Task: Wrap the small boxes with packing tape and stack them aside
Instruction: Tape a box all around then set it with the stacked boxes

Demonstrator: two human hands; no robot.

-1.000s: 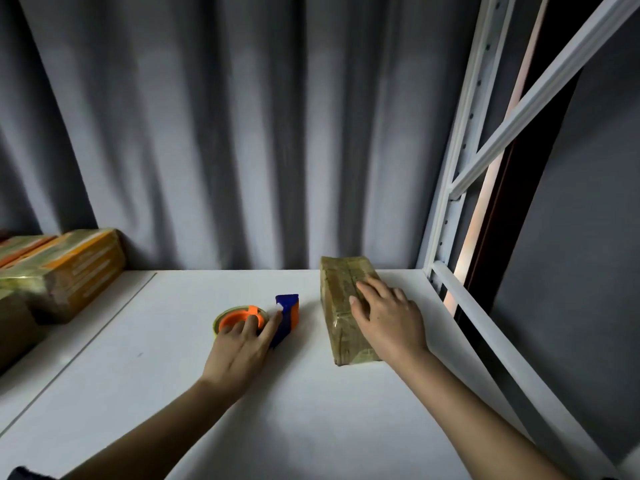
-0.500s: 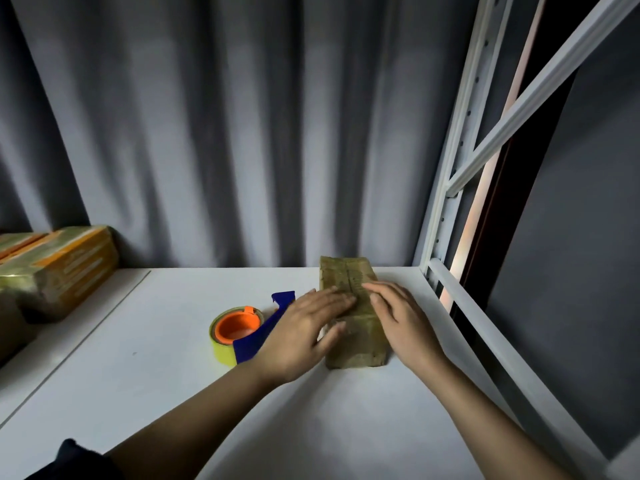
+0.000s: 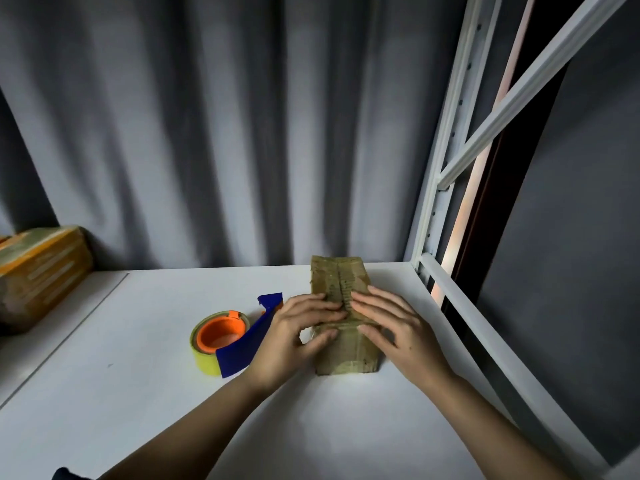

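A small brown box (image 3: 341, 277), wrapped in glossy tape, lies lengthwise on the white shelf (image 3: 138, 393), right of centre. My left hand (image 3: 294, 336) rests on its top from the left with straight fingers, the thumb against the box's left side. From the right, my right hand (image 3: 391, 327) lies flat on the top too, fingertips almost meeting the left ones at the middle seam. A tape dispenser (image 3: 225, 337) with a yellow roll, orange core and blue handle sits on the shelf just left of my left hand, untouched.
Taped brown-and-orange boxes (image 3: 41, 268) are stacked at the far left on an adjoining shelf board. A grey curtain hangs behind. The white metal rack frame (image 3: 446, 299) with a diagonal brace bounds the shelf on the right.
My left hand left the tape dispenser and moved right onto the box. The right hand stayed on the box. Both palms now press its top side by side.
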